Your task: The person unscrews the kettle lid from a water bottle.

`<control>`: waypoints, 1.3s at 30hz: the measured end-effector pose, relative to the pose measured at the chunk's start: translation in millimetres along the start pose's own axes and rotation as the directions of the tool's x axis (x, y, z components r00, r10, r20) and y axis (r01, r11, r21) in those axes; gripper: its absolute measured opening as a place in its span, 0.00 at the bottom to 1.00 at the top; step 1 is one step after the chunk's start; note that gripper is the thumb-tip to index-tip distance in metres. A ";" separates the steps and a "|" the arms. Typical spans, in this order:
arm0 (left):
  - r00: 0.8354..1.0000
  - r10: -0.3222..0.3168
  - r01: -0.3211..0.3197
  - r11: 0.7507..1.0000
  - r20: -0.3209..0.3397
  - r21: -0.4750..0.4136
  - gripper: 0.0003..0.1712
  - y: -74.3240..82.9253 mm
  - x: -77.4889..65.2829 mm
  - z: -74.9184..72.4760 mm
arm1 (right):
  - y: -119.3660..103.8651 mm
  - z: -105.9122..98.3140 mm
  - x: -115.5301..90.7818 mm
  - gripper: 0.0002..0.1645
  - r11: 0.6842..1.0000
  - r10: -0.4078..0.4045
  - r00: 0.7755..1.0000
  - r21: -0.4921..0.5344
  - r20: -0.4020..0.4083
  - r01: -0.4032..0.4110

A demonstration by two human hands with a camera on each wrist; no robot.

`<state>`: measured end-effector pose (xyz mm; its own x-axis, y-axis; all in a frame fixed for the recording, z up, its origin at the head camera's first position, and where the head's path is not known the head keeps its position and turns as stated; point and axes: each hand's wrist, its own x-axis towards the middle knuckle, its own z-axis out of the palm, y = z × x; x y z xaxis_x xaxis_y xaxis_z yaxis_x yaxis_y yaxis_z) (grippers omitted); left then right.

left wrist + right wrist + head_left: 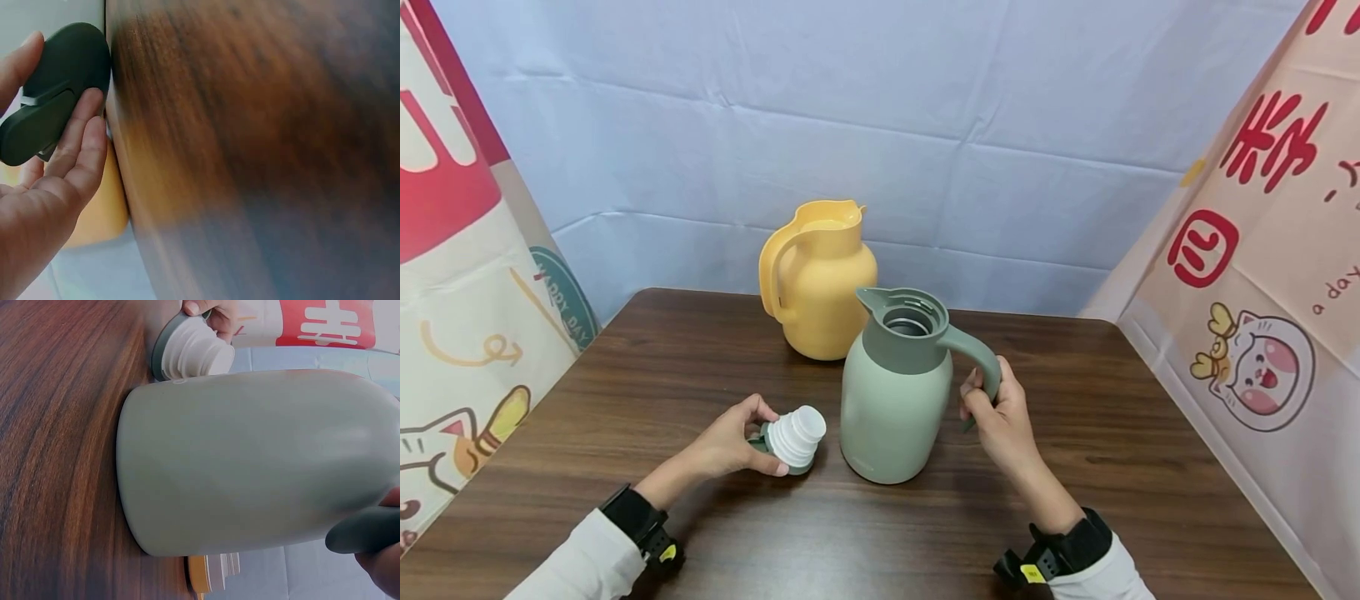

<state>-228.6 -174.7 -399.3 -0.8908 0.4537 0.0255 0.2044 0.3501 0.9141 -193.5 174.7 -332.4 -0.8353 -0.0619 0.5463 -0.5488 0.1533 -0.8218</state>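
Observation:
A pale green vacuum jug (895, 408) stands upright on the table, its mouth uncovered. My right hand (1002, 417) has its fingers curled round the jug's darker green handle (365, 530). Left of the jug, my left hand (739, 440) pinches a screw stopper (797, 435) between thumb and fingers. The stopper's white threaded plug tilts up toward the jug, and its dark green cap (67, 65) faces the left wrist camera. In the right wrist view, the stopper's white plug (199, 353) shows beside the jug's base.
Behind the green jug, to its left, stands a yellow jug (831, 287) with its handle turned left. A yellow stopper (199, 574) with a white plug lies beyond the green jug in the right wrist view. Printed cloths and a pale blue sheet (850, 125) surround the brown table (1097, 450).

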 end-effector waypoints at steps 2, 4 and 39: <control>1.000 -0.011 0.011 1.000 -0.010 0.014 0.36 0.5 0.0 -0.1 | -0.3 0.2 0.0 0.06 1.000 0.002 1.000 0.002 0.001 -0.002; 0.999 -0.033 0.034 0.998 -0.036 0.053 0.36 1.5 0.1 -0.1 | -0.7 0.4 0.0 0.06 1.000 0.004 1.000 0.000 -0.001 -0.004; 0.982 -0.169 0.190 0.877 -0.089 0.442 0.40 16.3 -0.2 3.7 | 2.1 6.6 8.7 0.11 0.979 -0.020 0.998 0.199 -0.067 0.034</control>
<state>-223.6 -166.1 -386.0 -0.9449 0.3138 -0.0933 0.1890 0.7556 0.6272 -202.2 168.0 -330.5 -0.8198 0.0014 0.5727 -0.5721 -0.0486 -0.8188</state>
